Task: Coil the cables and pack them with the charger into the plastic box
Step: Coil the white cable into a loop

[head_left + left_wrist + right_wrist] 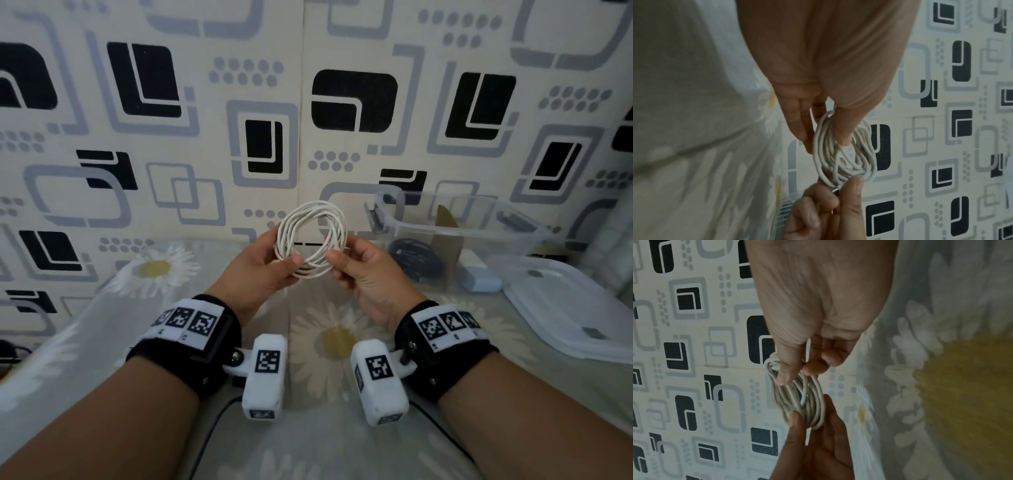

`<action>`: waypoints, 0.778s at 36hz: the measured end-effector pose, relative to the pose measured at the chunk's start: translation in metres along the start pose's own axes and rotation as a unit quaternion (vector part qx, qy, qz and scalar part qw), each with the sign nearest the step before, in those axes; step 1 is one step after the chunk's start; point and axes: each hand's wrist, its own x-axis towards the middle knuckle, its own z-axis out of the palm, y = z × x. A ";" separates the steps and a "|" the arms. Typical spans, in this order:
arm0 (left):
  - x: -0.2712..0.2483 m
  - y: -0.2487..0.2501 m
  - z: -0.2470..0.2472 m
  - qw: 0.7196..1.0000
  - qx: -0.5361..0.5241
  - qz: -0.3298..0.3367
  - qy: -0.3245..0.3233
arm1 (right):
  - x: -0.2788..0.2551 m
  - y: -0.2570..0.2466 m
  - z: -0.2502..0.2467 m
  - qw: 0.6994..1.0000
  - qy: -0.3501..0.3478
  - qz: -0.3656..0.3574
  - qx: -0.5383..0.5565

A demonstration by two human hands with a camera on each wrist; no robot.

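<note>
A white cable point(312, 236) wound into a round coil is held up in front of me over the bed. My left hand point(265, 263) pinches its lower left side between thumb and fingers. My right hand point(356, 270) pinches the lower right side. In the left wrist view the white cable coil point(844, 154) hangs from my left hand point(822, 133), with my right hand point(838, 194) pinching its far end. The right wrist view shows the white cable coil point(797, 397) the same way. The clear plastic box point(455, 236) stands open at the right with a coiled black cable point(416, 258) inside. A pale blue charger point(479, 279) lies in its other part.
A brown cardboard divider point(445, 240) stands upright inside the box. The clear lid point(575, 315) lies on the bed, right of the box and nearer to me. A daisy-print sheet point(329, 342) covers the bed. A patterned wall point(205, 120) rises close behind.
</note>
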 end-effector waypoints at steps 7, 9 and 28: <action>0.000 0.009 0.002 0.998 0.061 0.015 0.032 | -0.001 -0.018 0.004 0.999 -0.027 0.024 -0.009; -0.002 0.013 0.004 0.993 0.100 0.024 0.053 | -0.003 -0.024 0.005 0.998 -0.033 0.035 -0.036; -0.004 0.097 0.073 0.995 0.055 0.067 0.053 | -0.032 -0.111 0.005 0.985 0.096 -0.014 -0.145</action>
